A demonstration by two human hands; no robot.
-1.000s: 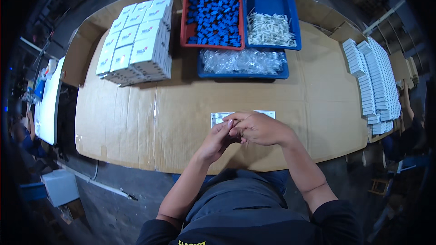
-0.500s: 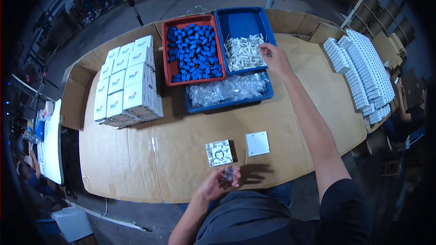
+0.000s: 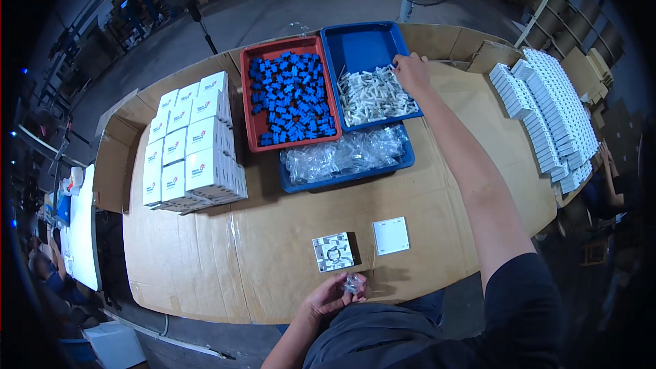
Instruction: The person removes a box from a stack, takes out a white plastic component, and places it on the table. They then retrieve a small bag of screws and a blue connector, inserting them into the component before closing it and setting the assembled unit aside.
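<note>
The right hand (image 3: 411,72) is stretched far out over the blue tray (image 3: 362,44), fingers closed down among the small white parts (image 3: 372,96) heaped in it. The left hand (image 3: 333,296) stays close to the body at the worktop (image 3: 273,232) edge, pinching a small clear part (image 3: 352,283). Just beyond the left hand lie two square white plates (image 3: 333,251), side by side. Left of the right hand sits a red tray of blue parts (image 3: 290,99)
</note>
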